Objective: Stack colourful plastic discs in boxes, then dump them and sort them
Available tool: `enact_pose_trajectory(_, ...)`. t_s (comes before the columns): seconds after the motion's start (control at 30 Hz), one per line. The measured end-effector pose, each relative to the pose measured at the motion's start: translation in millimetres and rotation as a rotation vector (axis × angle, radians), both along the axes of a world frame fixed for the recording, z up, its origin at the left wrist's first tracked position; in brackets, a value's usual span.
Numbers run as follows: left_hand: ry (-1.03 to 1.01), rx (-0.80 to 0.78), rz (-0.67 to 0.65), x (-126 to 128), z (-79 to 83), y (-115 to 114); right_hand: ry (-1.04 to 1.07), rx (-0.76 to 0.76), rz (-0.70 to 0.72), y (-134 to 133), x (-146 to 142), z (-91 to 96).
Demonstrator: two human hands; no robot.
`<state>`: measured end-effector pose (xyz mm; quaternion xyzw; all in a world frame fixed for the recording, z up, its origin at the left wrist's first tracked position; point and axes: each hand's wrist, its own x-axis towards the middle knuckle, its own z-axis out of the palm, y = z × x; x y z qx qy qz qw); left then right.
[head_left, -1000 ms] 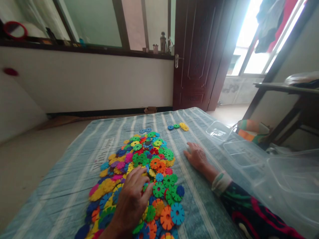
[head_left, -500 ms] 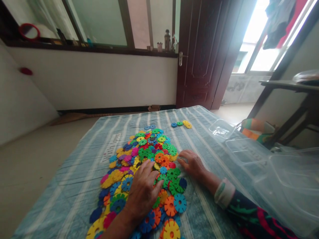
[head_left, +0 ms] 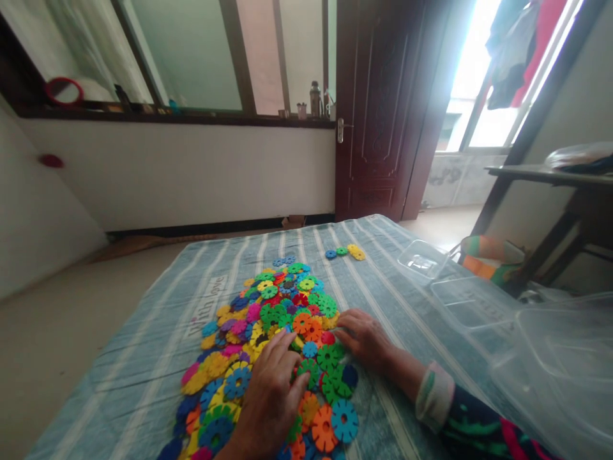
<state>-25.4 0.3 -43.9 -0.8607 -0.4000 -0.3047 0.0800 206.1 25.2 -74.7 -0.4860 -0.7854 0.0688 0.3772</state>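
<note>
A heap of flat, notched plastic flower discs in many colours lies on the striped blue bedcover. My left hand rests over the middle of the heap, its fingers loosely bent and apart, with nothing seen in its grasp. The discs under the palm are hidden. At the heap's right edge, my right hand lies palm down with fingers apart, the tips touching or just beside the yellow and red discs. Beyond the heap sit a few separate discs: blue, green and yellow.
Several clear plastic boxes stand along the right side, among them a small one and a larger one. A dark red door is at the back. On the right is a dark table.
The view has tilted up a little, so the bed and heap appear lower. My right hand's fingers are slightly closer in over the heap's edge; my left hand stays on the heap.
</note>
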Motion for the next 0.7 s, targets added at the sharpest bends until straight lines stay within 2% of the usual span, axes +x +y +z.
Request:
enact_pose_trajectory(0.13, -0.048, -0.035, -0.016, -5.2, 9.7, 1.1, 0.033, -0.007, 0.012, 2.0, -1.1, -1.2)
enact_pose_trajectory(0.23, -0.096, -0.103, -0.002, -10.1, 24.5, 5.9, 0.043, -0.02, -0.017, 8.2, 4.9, -1.9)
enact_pose_trajectory(0.37, -0.198, -0.313, 0.048, -4.5, 52.3, 28.6, 0.134, -0.034, -0.233, 25.9, 30.5, -1.0)
enact_pose_trajectory(0.47, -0.272, -0.519, 0.078, 18.1, 69.3, 62.6, 0.337, -0.12, -0.428, 38.7, 52.2, 1.6)
enact_pose_trajectory(0.53, -0.332, -0.664, 0.083, 41.6, 73.7, 92.1, 0.455, -0.179, -0.479, 43.5, 60.4, 3.1)
enact_pose_trajectory(0.6, -0.369, -0.755, 0.123, 68.9, 71.8, 124.1, 0.501, -0.191, -0.474, 45.4, 62.7, 3.6)
enact_pose_trajectory(0.7, -0.345, -0.803, 0.182, 110.0, 60.6, 170.4, 0.519, -0.17, -0.457, 46.2, 60.1, 2.3)
